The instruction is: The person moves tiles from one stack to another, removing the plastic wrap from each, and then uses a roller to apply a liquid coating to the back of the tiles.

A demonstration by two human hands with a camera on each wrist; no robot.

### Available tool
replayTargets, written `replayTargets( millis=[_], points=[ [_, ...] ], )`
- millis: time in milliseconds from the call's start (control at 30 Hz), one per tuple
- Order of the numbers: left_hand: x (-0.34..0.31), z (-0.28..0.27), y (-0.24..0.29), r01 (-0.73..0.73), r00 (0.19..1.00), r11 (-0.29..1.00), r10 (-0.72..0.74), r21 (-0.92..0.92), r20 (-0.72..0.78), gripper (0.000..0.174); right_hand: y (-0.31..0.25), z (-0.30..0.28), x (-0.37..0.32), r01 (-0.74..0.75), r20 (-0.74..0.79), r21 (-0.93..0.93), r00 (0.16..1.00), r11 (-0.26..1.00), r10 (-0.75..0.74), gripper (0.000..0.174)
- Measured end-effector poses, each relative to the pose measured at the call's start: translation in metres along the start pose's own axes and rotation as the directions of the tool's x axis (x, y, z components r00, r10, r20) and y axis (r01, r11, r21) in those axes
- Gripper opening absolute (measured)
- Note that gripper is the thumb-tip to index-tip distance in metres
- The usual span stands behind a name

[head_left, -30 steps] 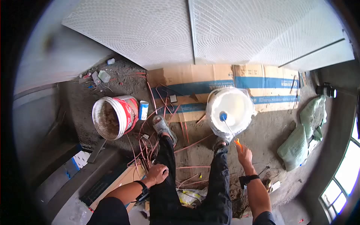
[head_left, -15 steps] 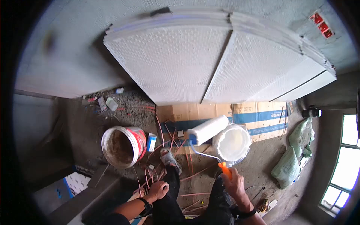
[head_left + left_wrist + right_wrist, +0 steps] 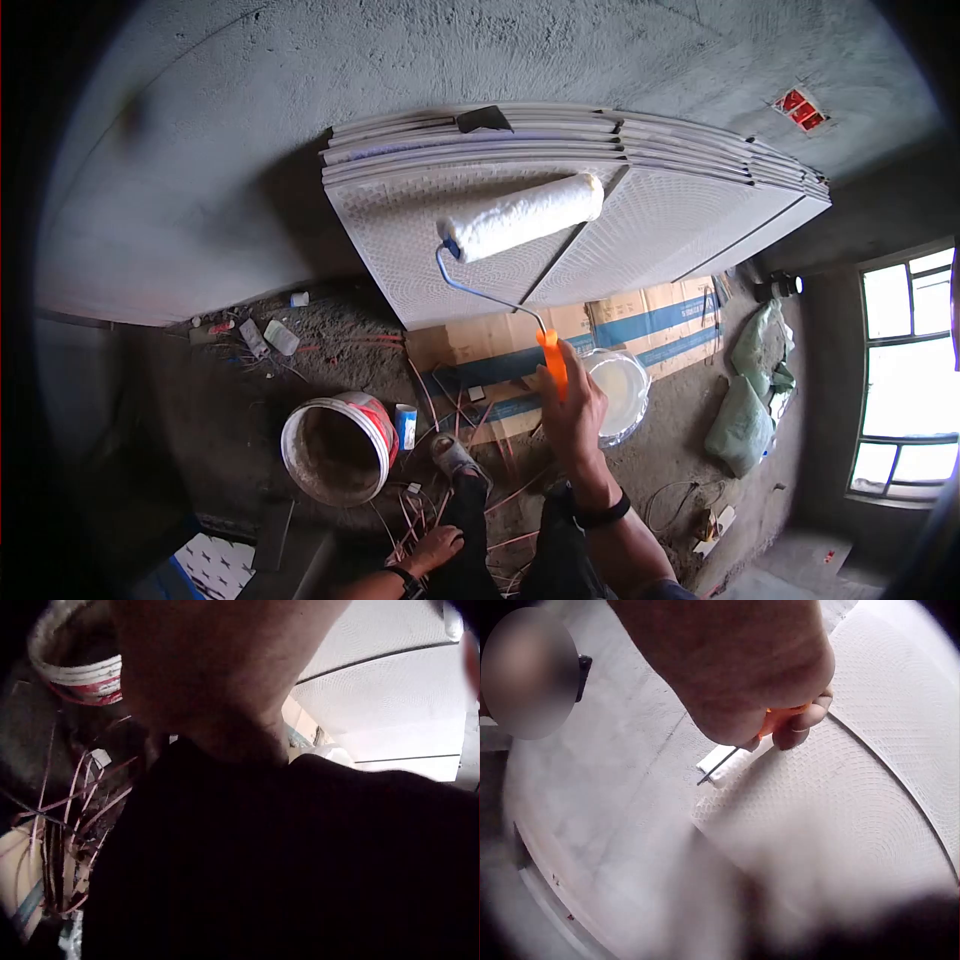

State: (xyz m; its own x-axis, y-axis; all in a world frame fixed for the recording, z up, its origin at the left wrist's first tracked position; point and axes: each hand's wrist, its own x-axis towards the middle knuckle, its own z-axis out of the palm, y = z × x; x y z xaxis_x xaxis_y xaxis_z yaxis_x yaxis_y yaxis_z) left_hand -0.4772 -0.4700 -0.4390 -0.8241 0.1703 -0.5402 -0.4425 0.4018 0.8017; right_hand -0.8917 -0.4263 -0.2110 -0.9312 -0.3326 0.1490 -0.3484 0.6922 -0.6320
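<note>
My right hand point(image 3: 575, 415) grips the orange handle point(image 3: 552, 365) of a paint roller, and its fingers wrap the same handle in the right wrist view. The white, wet-looking roller sleeve point(image 3: 525, 217) overlaps the front of a stack of large ridged slabs point(image 3: 690, 230) leaning on the wall. Partly behind my right hand stands a bucket of white liquid point(image 3: 622, 392). My left hand point(image 3: 437, 547) rests on my left leg with loosely bent fingers and holds nothing. In the left wrist view, dark clothing hides much of the scene.
To the left, a red and white bucket point(image 3: 375, 425) with dirty insides lies tipped beside a blue and white can point(image 3: 405, 425). Flattened cardboard point(image 3: 650, 320) covers the floor below the slabs. Pinkish strips point(image 3: 425, 510) tangle near my feet. Green sacks point(image 3: 742, 425) lie at right.
My right hand has lifted the roller out of the white bucket and up in front of the slabs. The head view has tilted up, showing more wall. My left hand stays on the leg.
</note>
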Motion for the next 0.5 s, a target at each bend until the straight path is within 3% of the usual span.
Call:
replayTargets(
  millis=[233,300,367,500],
  points=[
    [0.003,-0.012,-0.006,0.057,0.995,0.998,-0.056,-0.014,0.077,0.039,-0.001,0.038,0.006,-0.086,-0.018,-0.037,0.996,0.996,0.086,0.040],
    [0.008,-0.017,-0.005,0.080,0.989,0.997,-0.077,-0.017,0.124,0.039,-0.002,0.044,0.007,-0.195,0.056,-0.020,0.979,0.981,0.196,0.042],
    [0.008,-0.024,0.004,0.103,0.987,0.995,-0.099,-0.020,0.126,0.039,0.010,0.057,0.003,-0.151,0.046,-0.072,0.987,0.986,0.155,0.043],
    [0.008,-0.021,0.003,0.077,0.994,0.997,-0.079,0.020,0.080,0.038,0.023,0.078,-0.002,-0.238,0.098,-0.040,0.966,0.971,0.240,0.044]
  ],
)
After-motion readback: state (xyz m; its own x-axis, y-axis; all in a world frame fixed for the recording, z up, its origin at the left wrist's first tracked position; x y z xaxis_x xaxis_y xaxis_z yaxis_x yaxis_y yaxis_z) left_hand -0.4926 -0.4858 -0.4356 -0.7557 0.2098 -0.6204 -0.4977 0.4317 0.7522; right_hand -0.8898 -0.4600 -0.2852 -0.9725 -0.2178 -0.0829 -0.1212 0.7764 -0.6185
